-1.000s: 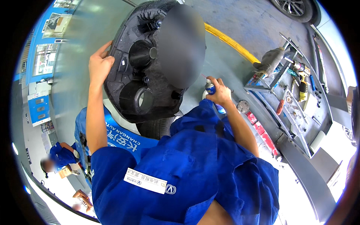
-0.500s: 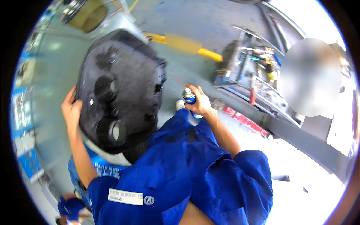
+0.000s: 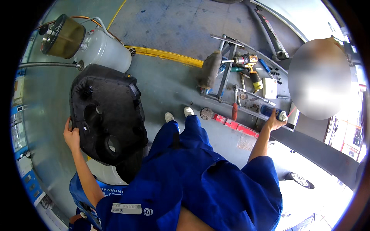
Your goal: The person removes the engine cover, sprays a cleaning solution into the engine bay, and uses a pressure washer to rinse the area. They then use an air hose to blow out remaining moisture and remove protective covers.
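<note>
A large black moulded cover (image 3: 121, 92), with round openings through it, stands tilted at my left side. My left hand (image 3: 71, 135) grips its left edge, thumb on the face towards me. Over at the right, my right hand (image 3: 275, 123) is closed round a blue spray can (image 3: 268, 111) with a white top and a thin red straw. The can lies on its side at the near edge of a metal tool cart (image 3: 250, 111); whether it rests on the cart I cannot tell.
On the cart are a yellow-black power drill (image 3: 250, 63), a white box (image 3: 269, 87), a red-handled tool (image 3: 234, 111) and sockets. A grey tank (image 3: 106, 52) with a murky chamber stands beyond the cover. A red-and-white bar (image 3: 235, 125) lies below the cart.
My right hand has carried the spray can from in front of my legs rightwards to the tool cart. The cover has shifted slightly left and nearer, with my left hand still on its edge.
</note>
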`<state>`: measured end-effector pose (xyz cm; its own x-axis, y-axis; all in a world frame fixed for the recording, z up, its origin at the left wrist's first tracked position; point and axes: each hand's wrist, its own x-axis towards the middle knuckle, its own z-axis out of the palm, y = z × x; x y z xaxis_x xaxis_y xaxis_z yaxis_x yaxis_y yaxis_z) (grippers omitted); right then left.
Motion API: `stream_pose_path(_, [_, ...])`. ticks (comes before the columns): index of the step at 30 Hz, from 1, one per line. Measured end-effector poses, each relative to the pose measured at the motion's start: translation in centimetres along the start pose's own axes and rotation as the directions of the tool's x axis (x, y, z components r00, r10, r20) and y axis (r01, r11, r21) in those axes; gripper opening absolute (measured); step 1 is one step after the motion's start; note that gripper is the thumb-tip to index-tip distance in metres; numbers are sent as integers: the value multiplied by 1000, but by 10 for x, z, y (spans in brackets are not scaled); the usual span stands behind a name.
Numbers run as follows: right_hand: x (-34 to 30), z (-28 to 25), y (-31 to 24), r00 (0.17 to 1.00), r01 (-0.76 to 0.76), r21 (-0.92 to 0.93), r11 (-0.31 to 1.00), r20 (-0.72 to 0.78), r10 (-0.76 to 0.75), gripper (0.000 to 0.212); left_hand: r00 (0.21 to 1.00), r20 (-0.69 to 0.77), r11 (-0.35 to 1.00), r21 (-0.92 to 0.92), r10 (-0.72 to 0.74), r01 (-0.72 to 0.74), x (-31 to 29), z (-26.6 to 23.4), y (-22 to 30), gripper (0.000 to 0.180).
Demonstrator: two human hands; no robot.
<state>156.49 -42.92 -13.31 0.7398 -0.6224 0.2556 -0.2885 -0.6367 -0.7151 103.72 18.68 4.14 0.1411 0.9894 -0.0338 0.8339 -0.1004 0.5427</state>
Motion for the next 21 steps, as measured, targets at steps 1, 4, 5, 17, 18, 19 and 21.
stream_pose_path(1, [11, 17, 36, 994, 110, -71, 991, -11, -111, 100, 1000, 0, 1000, -13, 3, -3, 5, 2, -6, 62])
stream_pose_path(4, [-1, 17, 33, 961, 275, -139, 951, 18, -275, 103, 999, -45, 997, 79, -13, 17, 0, -12, -15, 60])
stream_pose_path(5, [-25, -6, -9, 948, 261, 15, 965, 187, -259, 91, 996, -87, 991, 127, -23, 34, -1, -19, -17, 59])
stream_pose_path(17, [-312, 38, -236, 489, 242, 793, 559, 398, -776, 33, 965, -253, 997, 42, 72, -64, 55, -42, -88, 55])
stream_pose_path(18, [-368, 29, -272, 374, 156, 803, 576, 491, -786, 31, 939, -321, 992, 58, 122, -109, 64, -46, -98, 56])
stream_pose_path(19, [-422, 20, -299, 256, 74, 795, 602, 569, -782, 29, 940, -300, 986, 44, 164, -158, 76, -55, -109, 55])
stream_pose_path(21, [-524, 13, -336, -46, -25, 841, 541, 539, -841, 29, 946, -291, 990, 4, 139, -144, 98, -77, -121, 57])
